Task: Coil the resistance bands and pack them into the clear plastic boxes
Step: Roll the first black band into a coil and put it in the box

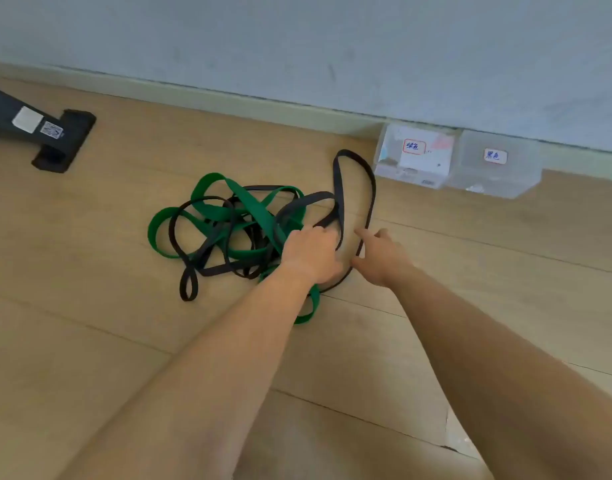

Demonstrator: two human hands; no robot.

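Green bands [252, 206] and black bands [339, 188] lie tangled mid-floor [90, 306]. Left hand [309, 252] grips a black strand at the tangle's right edge; right hand [382, 258] is spread wide, holding nothing, just beside the black loop. Clear boxes [415, 157] sit far right against the wall.

View: we have one wide-angle camera, worn on the person's head.
Facing: we look forward and steeply down at the wooden floor [90, 341], toward the wall [297, 36] and its skirting board [228, 102].
Nearness: both forearms run in from the bottom edge; the left hand [309, 254] and right hand [380, 258] sit near the middle of our picture.
Centre: the tangle of bands [228, 223] lies just left of middle.
Far side: the left clear box [415, 155] and right clear box [494, 164] stand against the wall, upper right.
Left edge: a black object [55, 140] is cut off.
Tilt: the skirting board slopes down to the right.
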